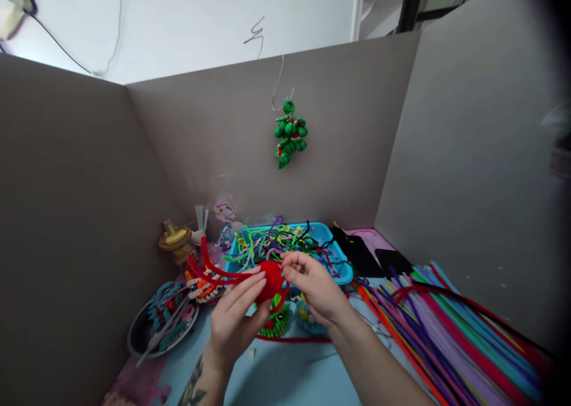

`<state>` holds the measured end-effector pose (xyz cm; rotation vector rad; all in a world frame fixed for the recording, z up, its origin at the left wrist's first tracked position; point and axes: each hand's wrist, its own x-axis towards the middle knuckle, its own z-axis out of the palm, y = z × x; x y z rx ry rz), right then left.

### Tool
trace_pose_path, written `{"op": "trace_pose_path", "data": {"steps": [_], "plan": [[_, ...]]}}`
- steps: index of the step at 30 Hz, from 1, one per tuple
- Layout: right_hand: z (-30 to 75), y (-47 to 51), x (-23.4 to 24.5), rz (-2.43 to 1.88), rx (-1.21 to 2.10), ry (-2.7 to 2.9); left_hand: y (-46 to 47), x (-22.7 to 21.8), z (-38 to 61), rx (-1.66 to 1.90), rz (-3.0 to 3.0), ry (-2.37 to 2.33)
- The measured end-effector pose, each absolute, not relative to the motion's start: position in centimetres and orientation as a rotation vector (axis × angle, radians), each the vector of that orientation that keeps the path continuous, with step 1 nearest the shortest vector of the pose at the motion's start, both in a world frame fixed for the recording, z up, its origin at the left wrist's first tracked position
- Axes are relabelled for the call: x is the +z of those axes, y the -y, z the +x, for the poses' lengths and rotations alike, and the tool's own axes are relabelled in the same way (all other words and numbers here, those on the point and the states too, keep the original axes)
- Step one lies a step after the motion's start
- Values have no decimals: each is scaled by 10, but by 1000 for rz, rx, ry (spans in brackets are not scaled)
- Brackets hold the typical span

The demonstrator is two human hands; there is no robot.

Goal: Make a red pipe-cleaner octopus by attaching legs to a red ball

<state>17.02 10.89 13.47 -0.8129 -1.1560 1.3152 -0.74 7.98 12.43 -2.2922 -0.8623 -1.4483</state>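
Note:
My left hand (235, 317) and my right hand (312, 284) meet over the table, both closed on a red pipe-cleaner ball (270, 278). Loose red pipe-cleaner ends (209, 266) stick out of the ball to the left. The left fingers lie along the ball's underside and the right fingers pinch its upper right edge. Just under the hands lies a small green pipe-cleaner figure (274, 324).
A blue tray (341, 263) of tangled pipe cleaners stands behind the hands. Long coloured pipe cleaners (450, 328) lie in a heap at right. A round dish (147, 334) of craft pieces sits at left. A green pipe-cleaner ornament (289, 135) hangs on the grey cardboard screen (200, 138).

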Motion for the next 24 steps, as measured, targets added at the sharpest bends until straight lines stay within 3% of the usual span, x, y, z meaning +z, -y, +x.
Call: {"op": "trace_pose_path", "data": {"steps": [6, 11, 14, 19, 24], "plan": [[178, -112, 137, -896, 1328, 1355, -81, 123, -9, -1477, -2377, 871], [172, -111, 133, -800, 1495, 1129, -82, 124, -11, -1646, -2582, 996], [167, -114, 127, -818, 1463, 1010, -85, 123, -13, -1832, -2547, 1195], [165, -123, 117, -830, 1456, 921, -92, 122, -13, -2350, -2007, 1793], [164, -124, 111, -819, 1598, 975, -95, 125, -11, -2279, -2315, 2049]]}}
